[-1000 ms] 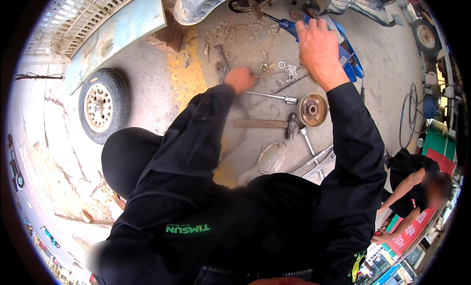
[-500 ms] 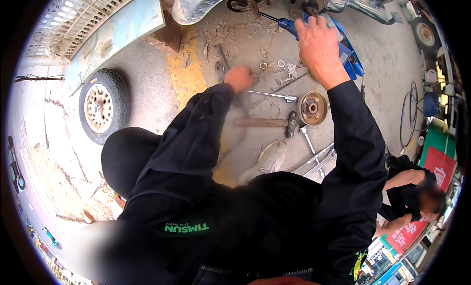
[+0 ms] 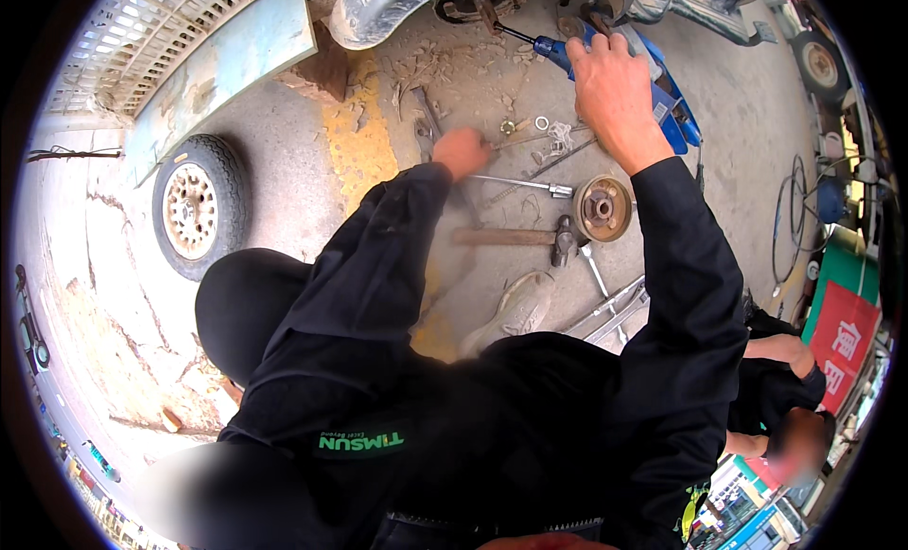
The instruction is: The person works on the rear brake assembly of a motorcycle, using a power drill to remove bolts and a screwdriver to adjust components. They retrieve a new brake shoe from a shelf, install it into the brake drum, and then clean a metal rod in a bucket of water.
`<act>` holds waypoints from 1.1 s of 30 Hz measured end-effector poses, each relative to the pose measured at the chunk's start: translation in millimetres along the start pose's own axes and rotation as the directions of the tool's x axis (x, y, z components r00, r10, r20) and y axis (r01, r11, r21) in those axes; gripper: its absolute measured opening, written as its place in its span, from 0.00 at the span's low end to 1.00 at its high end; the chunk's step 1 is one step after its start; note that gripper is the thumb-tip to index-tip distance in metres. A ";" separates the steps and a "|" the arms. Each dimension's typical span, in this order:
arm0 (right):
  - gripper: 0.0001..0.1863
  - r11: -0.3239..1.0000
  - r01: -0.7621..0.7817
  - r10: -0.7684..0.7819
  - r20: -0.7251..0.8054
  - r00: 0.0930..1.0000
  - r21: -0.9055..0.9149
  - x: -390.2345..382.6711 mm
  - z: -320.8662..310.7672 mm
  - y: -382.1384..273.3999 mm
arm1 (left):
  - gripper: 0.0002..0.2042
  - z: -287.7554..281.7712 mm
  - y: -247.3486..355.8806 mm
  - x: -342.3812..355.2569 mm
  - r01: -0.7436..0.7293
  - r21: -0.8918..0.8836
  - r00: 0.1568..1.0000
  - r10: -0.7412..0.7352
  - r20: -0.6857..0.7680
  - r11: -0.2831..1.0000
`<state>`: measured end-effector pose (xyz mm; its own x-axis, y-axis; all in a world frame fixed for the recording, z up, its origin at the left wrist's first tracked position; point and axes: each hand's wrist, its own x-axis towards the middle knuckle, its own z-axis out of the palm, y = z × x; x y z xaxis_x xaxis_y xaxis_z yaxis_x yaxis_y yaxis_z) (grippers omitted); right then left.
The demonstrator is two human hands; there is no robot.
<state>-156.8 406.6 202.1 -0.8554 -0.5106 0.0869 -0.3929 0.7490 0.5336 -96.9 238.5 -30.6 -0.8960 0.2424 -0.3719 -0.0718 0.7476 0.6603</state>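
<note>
My right hand (image 3: 615, 101) grips a blue-handled tool (image 3: 553, 51), whose dark shaft reaches a rusty spindle (image 3: 487, 11) under a worn vehicle fender (image 3: 364, 11). A blue item (image 3: 676, 115) lies below that hand. My left hand (image 3: 462, 151) is curled low over the ground beside a long metal tool (image 3: 426, 115); what its fingers hold is hidden. Around it lie a socket tool (image 3: 515, 183), small washers (image 3: 541, 123), white tangled bits (image 3: 553, 143), a wooden-handled hammer (image 3: 501, 237), a round hub (image 3: 602, 208) and a lug wrench (image 3: 596, 271).
A wheel (image 3: 199, 205) is at left, below a pale board (image 3: 165, 134) and plastic crate (image 3: 104, 49). Another tire (image 3: 818, 68) and a hose (image 3: 793, 200) are at right. A co-worker (image 3: 780, 389) bends at lower right, near red signs (image 3: 842, 332).
The co-worker has bent farther down, the head shifting lower and left. My hands and the tools around them are nearly unchanged.
</note>
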 end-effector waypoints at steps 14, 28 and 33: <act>0.14 1.000 -0.026 0.026 0.049 0.998 0.003 4.4 0.3 -10.1 | 0.18 -3.0 1.7 -4.0 -0.003 -0.010 1.000 0.003 -0.005 1.000; 0.15 0.999 -0.026 0.026 0.017 1.000 0.035 1.0 4.5 -6.1 | 0.17 -6.5 0.5 -5.0 0.017 0.005 1.000 -0.017 0.016 1.000; 0.16 0.992 -0.043 0.035 0.072 0.997 0.118 0.7 10.4 -3.1 | 0.17 -3.7 5.0 -5.3 0.023 0.000 0.999 -0.023 0.040 1.000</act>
<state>-159.7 408.4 191.8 -0.8907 -0.4525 0.0445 -0.3928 0.8150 0.4259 -94.1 238.6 -22.9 -0.8759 0.2500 -0.4126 -0.0919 0.7531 0.6515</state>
